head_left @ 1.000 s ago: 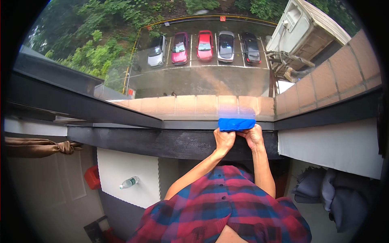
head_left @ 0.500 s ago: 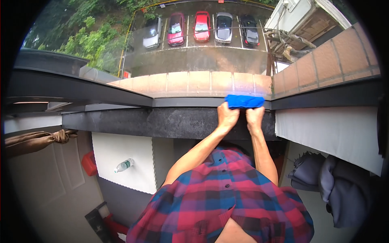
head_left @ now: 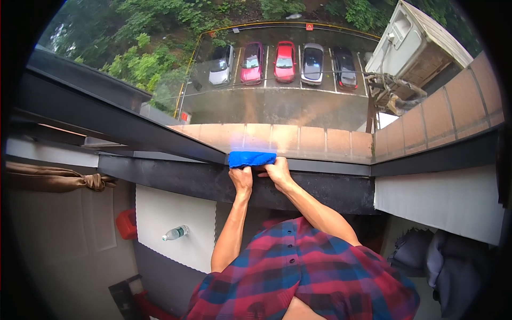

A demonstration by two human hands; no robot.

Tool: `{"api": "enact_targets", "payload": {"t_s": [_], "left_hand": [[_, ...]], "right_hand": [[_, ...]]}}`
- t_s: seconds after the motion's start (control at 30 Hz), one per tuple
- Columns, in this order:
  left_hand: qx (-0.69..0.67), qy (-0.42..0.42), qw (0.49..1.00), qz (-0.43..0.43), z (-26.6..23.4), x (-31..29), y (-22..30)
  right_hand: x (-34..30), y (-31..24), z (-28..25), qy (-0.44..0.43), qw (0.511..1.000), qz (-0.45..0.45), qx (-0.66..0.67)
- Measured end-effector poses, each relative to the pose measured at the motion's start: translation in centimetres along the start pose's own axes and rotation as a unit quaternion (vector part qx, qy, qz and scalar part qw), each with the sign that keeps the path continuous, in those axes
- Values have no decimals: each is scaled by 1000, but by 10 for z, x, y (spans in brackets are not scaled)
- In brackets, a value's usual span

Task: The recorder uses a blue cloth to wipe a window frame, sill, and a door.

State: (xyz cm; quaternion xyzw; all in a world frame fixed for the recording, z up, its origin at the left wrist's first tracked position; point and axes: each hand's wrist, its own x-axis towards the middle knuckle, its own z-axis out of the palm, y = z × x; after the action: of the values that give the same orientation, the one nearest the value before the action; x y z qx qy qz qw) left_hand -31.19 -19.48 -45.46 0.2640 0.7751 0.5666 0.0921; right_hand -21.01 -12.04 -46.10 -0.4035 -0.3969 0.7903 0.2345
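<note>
Here, the blue cloth (head_left: 252, 159) bridges both hands (head_left: 243, 180) (head_left: 278, 173).

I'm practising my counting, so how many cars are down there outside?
5, side by side in one row. From left to right: silver car, pink car, red car, grey car, black car. More may be hidden.
</note>
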Motion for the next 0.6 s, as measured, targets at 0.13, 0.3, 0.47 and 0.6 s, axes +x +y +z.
{"api": "enact_targets", "payload": {"t_s": [0.13, 0.3, 0.47, 0.6], "left_hand": [[-1, -82, 997, -8, 30, -29, 21], [4, -226, 974, -29, 103, -81, 55], [-22, -404, 914, -22, 171, -123, 109], [-100, -475, 874, -21, 197, -140, 123]], "right_hand": [[-29, -27, -49, 11, 998, -25, 49], [-66, -27, -150, 206, 969, -112, 74], [-87, -20, -229, 364, 896, -253, -9], [-104, -26, -233, 448, 843, -184, -234]]}}
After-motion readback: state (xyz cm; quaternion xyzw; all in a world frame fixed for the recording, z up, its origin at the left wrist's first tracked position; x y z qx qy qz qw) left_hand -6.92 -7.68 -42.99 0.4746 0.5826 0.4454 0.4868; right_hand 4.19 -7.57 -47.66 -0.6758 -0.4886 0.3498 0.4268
